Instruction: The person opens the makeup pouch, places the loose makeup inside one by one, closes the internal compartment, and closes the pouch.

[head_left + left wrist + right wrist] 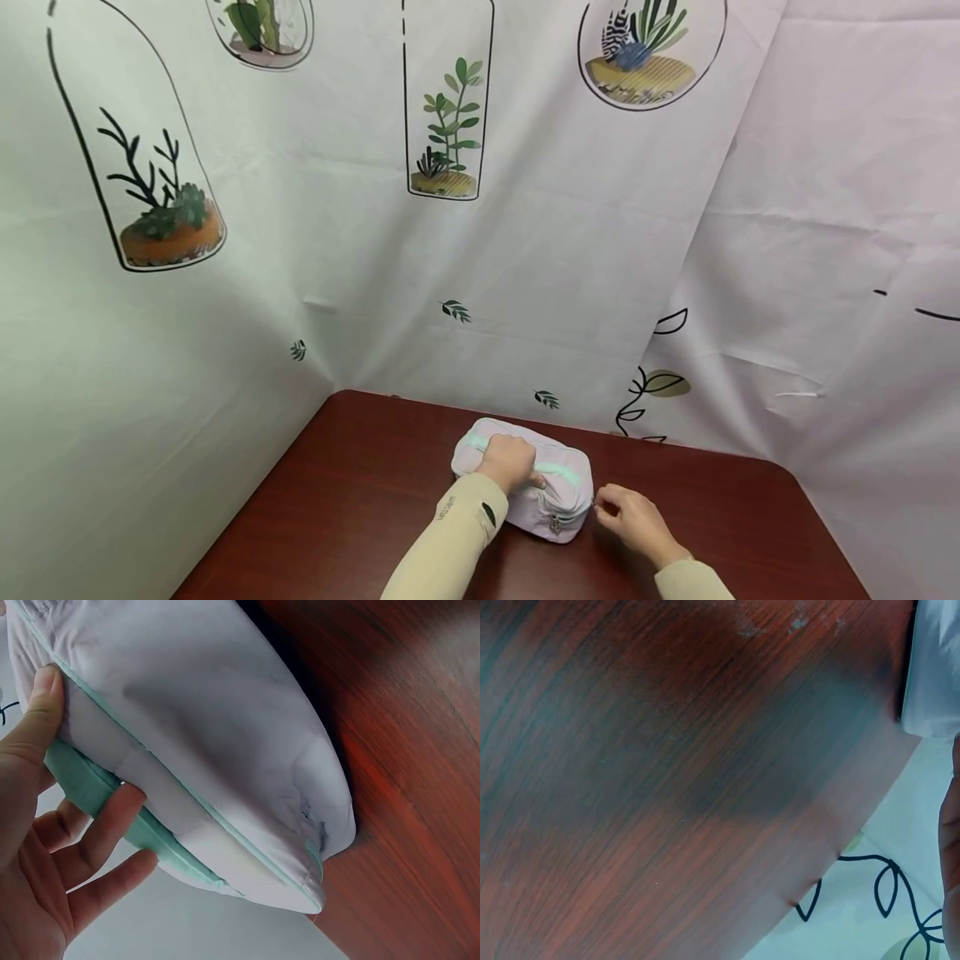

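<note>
A pale lilac zippered pouch (551,500) with mint-green trim lies on the table. My left hand (510,462) grips it from above. In the left wrist view, the thumb (46,697) presses on the fabric beside the piping, and the other fingers bend at the green strip (82,780). At the pouch's right end, my right hand (633,521) pinches what looks like a small zipper pull, mostly hidden by the fingertips. Another metal pull or charm (556,525) hangs on the front. In the right wrist view, only a finger's edge (950,840) and the pouch's corner (934,682) show.
The dark red wooden table (360,483) has rounded back corners. White cloth (525,275) printed with plants in glass jars hangs behind it and along the sides, close to the table's edges.
</note>
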### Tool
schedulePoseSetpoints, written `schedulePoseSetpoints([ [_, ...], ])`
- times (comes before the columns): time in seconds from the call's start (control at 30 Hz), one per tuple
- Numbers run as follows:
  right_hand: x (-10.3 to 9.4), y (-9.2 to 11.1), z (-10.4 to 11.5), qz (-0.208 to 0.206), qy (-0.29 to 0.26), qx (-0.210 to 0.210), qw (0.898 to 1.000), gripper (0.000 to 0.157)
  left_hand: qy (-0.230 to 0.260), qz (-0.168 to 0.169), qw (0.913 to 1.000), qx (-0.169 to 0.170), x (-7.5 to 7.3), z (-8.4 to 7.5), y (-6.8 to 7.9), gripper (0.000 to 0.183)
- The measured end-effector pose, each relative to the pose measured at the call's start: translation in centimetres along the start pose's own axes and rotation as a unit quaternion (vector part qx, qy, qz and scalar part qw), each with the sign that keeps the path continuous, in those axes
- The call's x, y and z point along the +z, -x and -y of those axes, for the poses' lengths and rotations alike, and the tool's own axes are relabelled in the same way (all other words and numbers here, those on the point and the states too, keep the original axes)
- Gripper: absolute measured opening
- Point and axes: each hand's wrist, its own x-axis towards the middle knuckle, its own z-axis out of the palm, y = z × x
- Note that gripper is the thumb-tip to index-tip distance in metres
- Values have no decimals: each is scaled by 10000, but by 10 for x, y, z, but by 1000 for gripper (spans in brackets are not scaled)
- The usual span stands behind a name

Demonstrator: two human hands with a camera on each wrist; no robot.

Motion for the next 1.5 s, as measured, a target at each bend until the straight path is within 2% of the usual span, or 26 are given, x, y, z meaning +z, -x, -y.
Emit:
schedulePoseSetpoints([
  [0.13,1,2,0,-89,36,-4,10000,19,63,-21,10000,-40,1,-2,-1,47],
  [0.47,5,7,3,-304,44,-403,9987,20,219,-106,9993,-281,0,-11,-3,48],
  [0.67,13,7,4,-808,33,-741,9940,23,295,-166,9977,-594,4,-22,-8,49],
  [0.77,16,8,7,-891,-61,-738,9933,23,360,-94,9969,-699,4,-26,-10,47],
  [0.93,18,8,15,-611,-73,-326,9976,20,354,71,9964,-766,2,-29,-11,47],
  [1.07,20,6,18,-533,95,-297,9981,17,462,13,9950,-882,-1,-28,-10,47],
  [1.2,18,6,15,-27,70,-97,9999,12,866,-104,9912,-997,-4,-23,-4,49],
  [1.27,13,8,11,302,-16,258,9992,11,1262,-181,9863,-1051,-4,-16,1,51],
  [1.37,2,10,6,539,-296,1076,9923,18,2004,-437,9708,-1241,0,7,6,48],
  [1.43,-4,11,3,561,-632,1629,9830,26,2509,-657,9541,-1499,6,28,10,43],
  [1.5,-8,11,1,603,-1189,1968,9713,33,3020,-724,9347,-1729,15,50,15,41],
])
